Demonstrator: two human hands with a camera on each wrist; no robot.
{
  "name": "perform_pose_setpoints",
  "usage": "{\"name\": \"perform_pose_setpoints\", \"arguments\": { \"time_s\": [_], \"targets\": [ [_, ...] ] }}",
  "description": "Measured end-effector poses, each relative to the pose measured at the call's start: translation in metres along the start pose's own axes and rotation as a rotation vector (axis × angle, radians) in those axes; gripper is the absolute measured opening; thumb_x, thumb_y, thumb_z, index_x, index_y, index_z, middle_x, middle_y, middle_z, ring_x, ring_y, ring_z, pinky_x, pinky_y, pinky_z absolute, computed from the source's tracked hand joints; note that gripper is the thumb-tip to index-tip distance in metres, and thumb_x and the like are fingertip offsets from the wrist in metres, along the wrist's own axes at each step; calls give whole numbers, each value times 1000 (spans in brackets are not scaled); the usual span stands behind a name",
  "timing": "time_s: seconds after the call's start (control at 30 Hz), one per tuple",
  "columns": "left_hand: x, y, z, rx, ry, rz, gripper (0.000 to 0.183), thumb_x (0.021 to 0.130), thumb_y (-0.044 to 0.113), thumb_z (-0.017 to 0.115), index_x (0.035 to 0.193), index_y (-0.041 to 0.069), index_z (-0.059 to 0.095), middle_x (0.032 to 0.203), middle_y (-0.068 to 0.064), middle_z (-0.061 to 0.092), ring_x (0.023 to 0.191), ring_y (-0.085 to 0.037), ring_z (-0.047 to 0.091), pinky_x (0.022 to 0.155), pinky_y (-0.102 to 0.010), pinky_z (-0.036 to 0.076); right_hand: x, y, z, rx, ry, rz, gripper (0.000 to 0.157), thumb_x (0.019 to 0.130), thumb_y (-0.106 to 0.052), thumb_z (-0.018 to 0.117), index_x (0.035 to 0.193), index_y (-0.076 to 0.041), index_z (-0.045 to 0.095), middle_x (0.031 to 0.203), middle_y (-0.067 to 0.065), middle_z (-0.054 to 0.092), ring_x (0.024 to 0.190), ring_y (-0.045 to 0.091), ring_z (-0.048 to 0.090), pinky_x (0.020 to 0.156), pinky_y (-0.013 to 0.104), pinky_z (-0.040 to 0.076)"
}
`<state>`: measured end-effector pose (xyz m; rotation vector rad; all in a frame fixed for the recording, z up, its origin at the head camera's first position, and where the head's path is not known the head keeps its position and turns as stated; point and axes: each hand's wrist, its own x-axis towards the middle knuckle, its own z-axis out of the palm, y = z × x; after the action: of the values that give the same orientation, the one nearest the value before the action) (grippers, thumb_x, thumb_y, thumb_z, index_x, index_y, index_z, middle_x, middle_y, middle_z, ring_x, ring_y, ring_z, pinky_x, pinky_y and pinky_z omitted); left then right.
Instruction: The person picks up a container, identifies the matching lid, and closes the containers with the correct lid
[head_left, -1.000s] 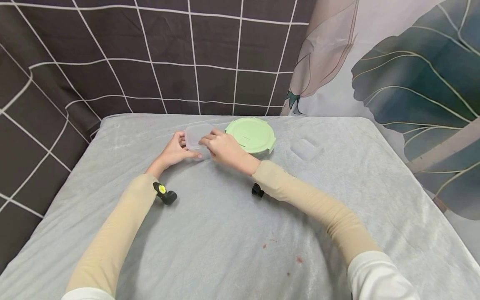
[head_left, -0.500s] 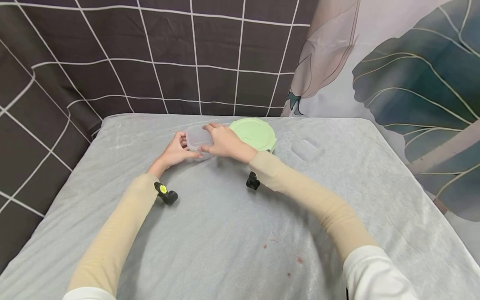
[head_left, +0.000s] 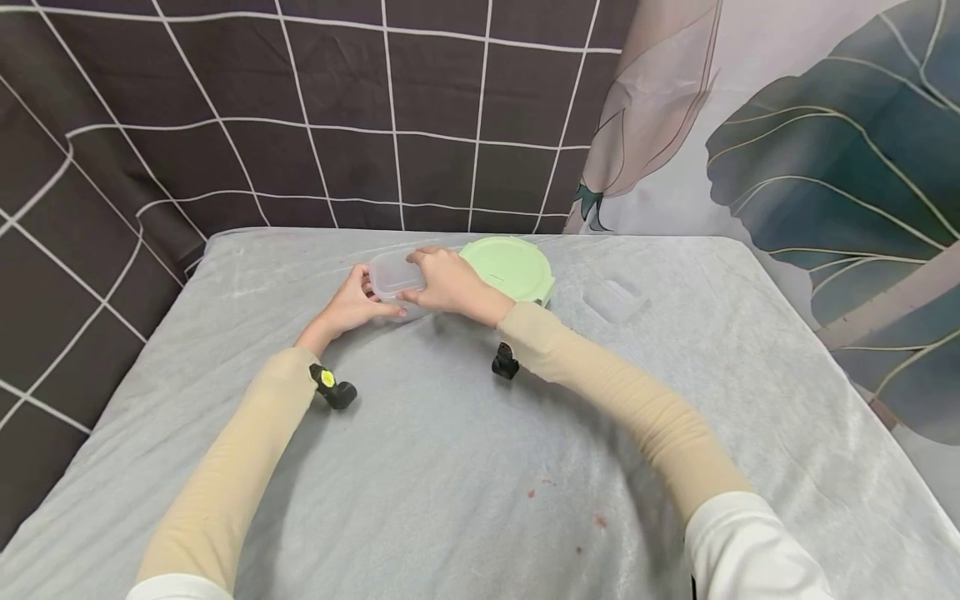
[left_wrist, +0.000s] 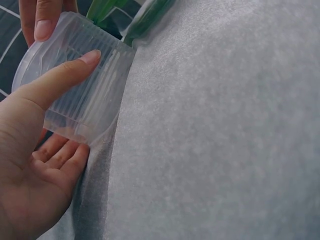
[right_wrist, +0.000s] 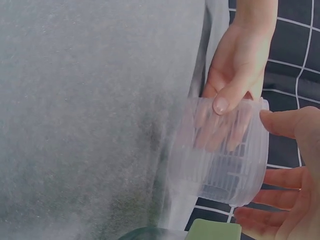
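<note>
A clear ribbed plastic food container (head_left: pixel 393 277) with a frosted top stands upright near the back of the table. My left hand (head_left: pixel 347 307) grips its left side, the thumb along the ribbed wall (left_wrist: pixel 102 95) and the fingers round the other side. From the right, my right hand (head_left: pixel 455 286) holds the container by its upper rim, thumb on the near edge and fingers on the far one. In the right wrist view the thumb (right_wrist: pixel 287 122) touches the rim; the fingers lie across from it. The palm hides part of the top in the head view.
Just right of the container is a round glass bowl with a light green lid (head_left: pixel 510 268), partly behind my right hand. Farther right lies a clear, thin plastic piece (head_left: pixel 615 300), hard to make out. A grey cloth (head_left: pixel 420 467) covers the table; a dark checked curtain (head_left: pixel 337 108) hangs behind.
My right hand has gone from bunched fingertips over the container's top to spanning its rim with thumb and fingers. The left hand keeps its hold, almost still.
</note>
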<state>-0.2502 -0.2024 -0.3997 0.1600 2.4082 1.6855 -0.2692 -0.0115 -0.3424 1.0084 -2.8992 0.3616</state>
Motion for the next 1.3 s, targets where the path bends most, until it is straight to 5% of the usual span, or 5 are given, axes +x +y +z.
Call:
{"name": "perform_pose_setpoints", "arguments": {
  "time_s": [0.57, 0.7, 0.97, 1.3],
  "targets": [
    [1, -3, 1, 1, 11, 2, 88, 77, 5, 77, 140, -1, 16, 144, -21, 32, 135, -31, 38, 117, -36, 33, -3, 0, -4, -62, -34, -23, 60, 87, -43, 66, 131, -3, 56, 131, 13, 61, 120, 30, 58, 102, 39, 48],
    [1, -3, 0, -3, 6, -4, 90, 77, 5, 78, 141, 0, 15, 146, -20, 31, 137, -31, 37, 117, -37, 31, -1, 0, -2, -84, -62, -65, 59, 94, -42, 56, 138, -4, 50, 143, 13, 50, 133, 30, 47, 113, 38, 37],
    [0, -2, 0, 15, -3, 6, 87, 76, 6, 78, 139, -1, 17, 145, -21, 31, 136, -31, 37, 117, -38, 31, 5, -4, 10, -165, -120, -294, 52, 105, -29, 32, 150, -4, 28, 158, 11, 27, 148, 26, 21, 123, 35, 16],
    [1, -3, -1, 34, -9, 15, 86, 77, 8, 77, 139, -1, 18, 145, -21, 31, 135, -31, 38, 116, -39, 33, 9, -5, 16, -176, -221, -259, 63, 104, -46, 25, 154, -10, 13, 163, 5, 10, 151, 21, 4, 124, 36, 8]
  ]
}}
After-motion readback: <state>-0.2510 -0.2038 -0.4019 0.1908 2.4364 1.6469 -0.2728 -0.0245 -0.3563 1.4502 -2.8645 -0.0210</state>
